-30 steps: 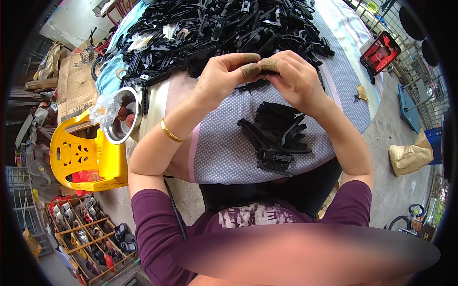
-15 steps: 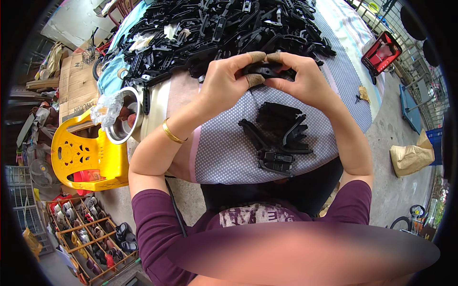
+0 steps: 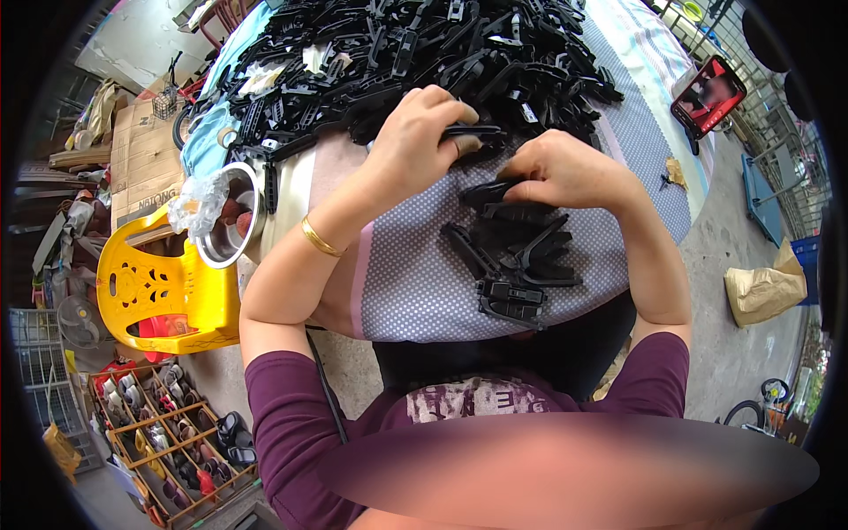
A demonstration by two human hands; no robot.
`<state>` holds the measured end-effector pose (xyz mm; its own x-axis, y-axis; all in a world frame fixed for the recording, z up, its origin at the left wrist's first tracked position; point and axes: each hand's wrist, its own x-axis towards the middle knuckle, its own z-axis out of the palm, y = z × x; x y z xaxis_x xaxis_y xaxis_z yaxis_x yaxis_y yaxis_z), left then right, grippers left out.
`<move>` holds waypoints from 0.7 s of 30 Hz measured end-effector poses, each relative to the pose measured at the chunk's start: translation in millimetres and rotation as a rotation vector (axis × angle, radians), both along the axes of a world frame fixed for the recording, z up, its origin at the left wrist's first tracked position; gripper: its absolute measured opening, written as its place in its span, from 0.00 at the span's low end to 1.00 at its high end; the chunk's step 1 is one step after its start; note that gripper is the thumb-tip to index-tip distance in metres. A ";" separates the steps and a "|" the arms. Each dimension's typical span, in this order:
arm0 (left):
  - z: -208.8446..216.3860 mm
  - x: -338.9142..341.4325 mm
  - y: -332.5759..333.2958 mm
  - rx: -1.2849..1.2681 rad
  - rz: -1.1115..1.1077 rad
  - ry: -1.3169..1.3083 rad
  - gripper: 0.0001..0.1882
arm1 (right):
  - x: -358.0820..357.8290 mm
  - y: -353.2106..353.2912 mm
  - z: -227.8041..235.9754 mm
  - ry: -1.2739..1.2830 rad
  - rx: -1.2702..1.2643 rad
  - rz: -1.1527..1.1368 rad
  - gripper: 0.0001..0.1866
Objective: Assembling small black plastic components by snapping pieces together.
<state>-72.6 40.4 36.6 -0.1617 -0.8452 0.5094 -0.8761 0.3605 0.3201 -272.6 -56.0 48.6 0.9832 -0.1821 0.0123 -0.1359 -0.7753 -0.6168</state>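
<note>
My left hand (image 3: 420,141), with tan tape on its fingertips, pinches a slim black plastic part (image 3: 477,131) at the near edge of a large heap of similar parts (image 3: 397,62). Lower and to the right, my right hand (image 3: 570,172) has its thumb and fingers closed on another black plastic part (image 3: 488,192). That piece rests at the top of a small cluster of black parts (image 3: 517,265) on the dotted tablecloth (image 3: 402,283) in front of me. My right fingertips are partly hidden behind the hand.
Left of the table stand a yellow plastic chair (image 3: 132,283) and a metal bowl (image 3: 256,216) with a plastic bag and round reddish fruit. A phone (image 3: 708,97) is propped at the right. A shoe rack (image 3: 168,442) and a paper bag (image 3: 767,287) stand on the floor.
My hands, together around a black part before, have separated. The right came down toward me with a part to the small cluster; the left now holds a slim part by the heap.
</note>
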 end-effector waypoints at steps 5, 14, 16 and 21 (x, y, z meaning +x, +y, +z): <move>-9.1 -7.0 1.9 0.061 0.021 -0.026 0.13 | -1.4 -1.7 12.5 0.193 0.068 0.087 0.12; -1.1 -13.3 7.0 0.059 -0.010 -0.029 0.14 | 0.1 -21.2 -6.6 -0.389 -0.673 -0.380 0.15; -0.8 -15.3 6.8 0.096 0.003 0.103 0.14 | 5.6 -15.2 -10.5 -0.336 -0.692 -0.415 0.14; 1.9 -13.0 2.8 0.159 0.037 0.745 0.14 | 4.1 -6.0 -8.5 -0.228 -0.614 -0.561 0.11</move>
<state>-85.6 43.2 38.5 0.2069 -0.9158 0.3443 -0.4184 0.2353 0.8772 -268.6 -62.1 40.1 0.7117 -0.5365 0.4535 -0.5222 -0.8358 -0.1692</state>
